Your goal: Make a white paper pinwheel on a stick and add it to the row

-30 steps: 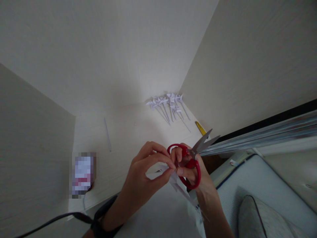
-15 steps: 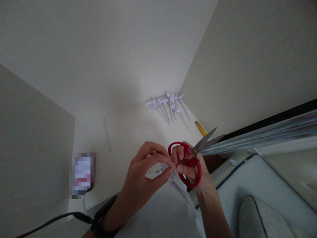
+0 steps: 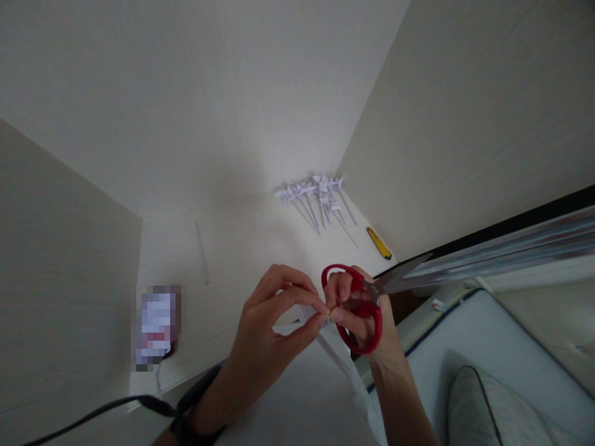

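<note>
My left hand (image 3: 279, 310) is closed, its thumb and fingertips pinching a small piece of white paper (image 3: 305, 313), mostly hidden behind the fingers. The fingertips of my right hand (image 3: 356, 303) meet them at the same spot, also pinched together. Red-handled scissors (image 3: 375, 291) hang on my right hand, with its fingers through the loops. Their blades point away to the right and lie nearly together. A tiny yellowish spot shows between the fingertips; I cannot make out what it is.
Several white paper pinwheels (image 3: 316, 192) on thin sticks lie at the desk's back right corner. A yellow utility knife (image 3: 379, 243) lies by the right wall. A thin white stick (image 3: 202, 253) and a blurred-out device (image 3: 155, 328) with a cable are on the left.
The scissors have turned slightly and shifted right, and their blades have come closer together. The utility knife shows more fully. Both hands stay pinched at nearly the same place.
</note>
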### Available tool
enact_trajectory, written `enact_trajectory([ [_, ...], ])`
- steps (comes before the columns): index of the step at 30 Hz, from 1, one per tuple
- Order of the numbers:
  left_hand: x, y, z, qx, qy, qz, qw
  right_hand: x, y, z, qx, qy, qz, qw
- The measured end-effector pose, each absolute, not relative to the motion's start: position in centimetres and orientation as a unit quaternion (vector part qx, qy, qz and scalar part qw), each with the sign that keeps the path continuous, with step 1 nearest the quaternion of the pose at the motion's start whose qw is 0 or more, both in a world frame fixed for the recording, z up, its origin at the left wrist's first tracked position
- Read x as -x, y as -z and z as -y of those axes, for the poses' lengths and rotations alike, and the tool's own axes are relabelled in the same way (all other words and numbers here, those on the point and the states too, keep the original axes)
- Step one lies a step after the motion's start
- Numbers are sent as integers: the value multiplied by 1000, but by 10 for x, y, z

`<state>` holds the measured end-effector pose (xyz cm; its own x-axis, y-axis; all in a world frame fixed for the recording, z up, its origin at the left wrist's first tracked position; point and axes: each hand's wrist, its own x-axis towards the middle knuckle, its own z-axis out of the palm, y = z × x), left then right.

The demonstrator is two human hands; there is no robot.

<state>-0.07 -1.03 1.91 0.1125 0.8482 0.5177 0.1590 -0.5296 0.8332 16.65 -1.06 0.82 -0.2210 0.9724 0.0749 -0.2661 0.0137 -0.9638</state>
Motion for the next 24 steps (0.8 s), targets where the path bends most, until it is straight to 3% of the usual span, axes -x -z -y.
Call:
enact_trajectory([
  [16, -1, -19, 10, -668, -561, -381, 308, -165, -11, 11, 381, -567, 527, 505],
  [24, 1, -19, 8, -649, -555, -368, 368, -164, -11, 11, 380, -568, 529, 503],
])
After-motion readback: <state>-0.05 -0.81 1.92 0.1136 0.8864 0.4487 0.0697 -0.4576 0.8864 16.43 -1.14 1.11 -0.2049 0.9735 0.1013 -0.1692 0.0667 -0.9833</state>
